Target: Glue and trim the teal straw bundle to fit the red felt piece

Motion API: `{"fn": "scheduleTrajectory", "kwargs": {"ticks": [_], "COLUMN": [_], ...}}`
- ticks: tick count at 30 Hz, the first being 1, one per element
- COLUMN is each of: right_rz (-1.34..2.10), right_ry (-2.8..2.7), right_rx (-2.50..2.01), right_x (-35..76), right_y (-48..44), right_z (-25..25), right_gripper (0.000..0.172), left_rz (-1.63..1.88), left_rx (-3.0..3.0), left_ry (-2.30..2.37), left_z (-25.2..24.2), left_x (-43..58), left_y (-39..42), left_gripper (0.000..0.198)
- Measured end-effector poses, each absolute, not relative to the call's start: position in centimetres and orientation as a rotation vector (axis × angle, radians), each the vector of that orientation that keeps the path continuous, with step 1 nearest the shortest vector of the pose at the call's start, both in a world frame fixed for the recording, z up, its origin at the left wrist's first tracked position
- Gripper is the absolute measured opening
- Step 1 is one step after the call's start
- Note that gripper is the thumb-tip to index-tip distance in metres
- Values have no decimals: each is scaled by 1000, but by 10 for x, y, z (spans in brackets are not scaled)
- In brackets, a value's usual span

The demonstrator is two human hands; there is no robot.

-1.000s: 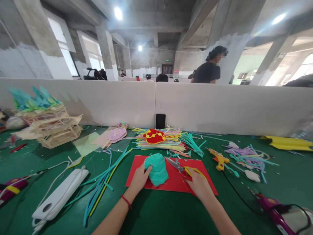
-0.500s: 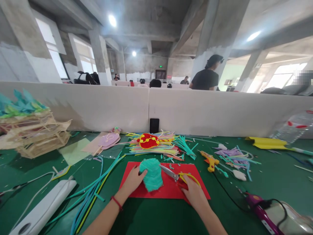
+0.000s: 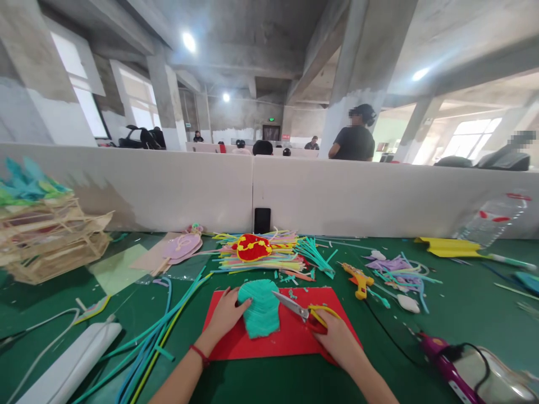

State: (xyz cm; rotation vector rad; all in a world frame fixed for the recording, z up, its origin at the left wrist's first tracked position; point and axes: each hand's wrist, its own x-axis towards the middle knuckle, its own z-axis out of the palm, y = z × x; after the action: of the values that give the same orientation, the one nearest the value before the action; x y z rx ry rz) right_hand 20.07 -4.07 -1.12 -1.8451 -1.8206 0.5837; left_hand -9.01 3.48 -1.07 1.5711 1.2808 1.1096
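Observation:
A teal fuzzy piece (image 3: 261,310), rounded at the top and made of rows of strips, lies over a red sheet (image 3: 303,342). My left hand (image 3: 229,313) grips its left edge, thumb on top and the other fingers partly hidden. My right hand (image 3: 337,334) is closed around the handles of scissors (image 3: 300,310) with yellow and red grips. The blades point left, their tips at the piece's upper right edge. Small teal scraps (image 3: 291,293) lie on the sheet beyond the blades.
Behind the sheet lie several colored fuzzy stems (image 3: 261,264) with a red and yellow ornament (image 3: 254,248) on top. A yellow glue gun (image 3: 357,279) and a purple tool (image 3: 442,359) are on the right. A white power strip (image 3: 69,362) sits left. A low partition (image 3: 189,191) bounds the table.
The camera view has shifted slightly, so the table appears a little lower and to the left. Both hands keep their holds on the teal piece and the scissors.

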Motion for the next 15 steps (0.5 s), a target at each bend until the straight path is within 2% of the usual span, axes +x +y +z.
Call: {"fn": "scheduleTrajectory", "kwargs": {"ticks": [6,9,12,15], "right_rz": [588,549,482,391], "right_ry": [-2074,-2243,-2366,-2387], "right_rx": [-1905,-2011,-2176,-2048], "right_x": [208,198,185,174], "right_y": [-32,-33,-26,4], "right_z": [19,37,52,67], "right_gripper": [38,43,29,15], "left_rz": [1351,1413,1311,1242], "left_rx": [1141,816,547,487], "left_ry": [1240,1036,814,794], "left_z": [-4,9,12,-3], "left_x": [-101,-93,-72,-52], "left_y": [46,54,59,63], "left_gripper": [52,53,53,56]}}
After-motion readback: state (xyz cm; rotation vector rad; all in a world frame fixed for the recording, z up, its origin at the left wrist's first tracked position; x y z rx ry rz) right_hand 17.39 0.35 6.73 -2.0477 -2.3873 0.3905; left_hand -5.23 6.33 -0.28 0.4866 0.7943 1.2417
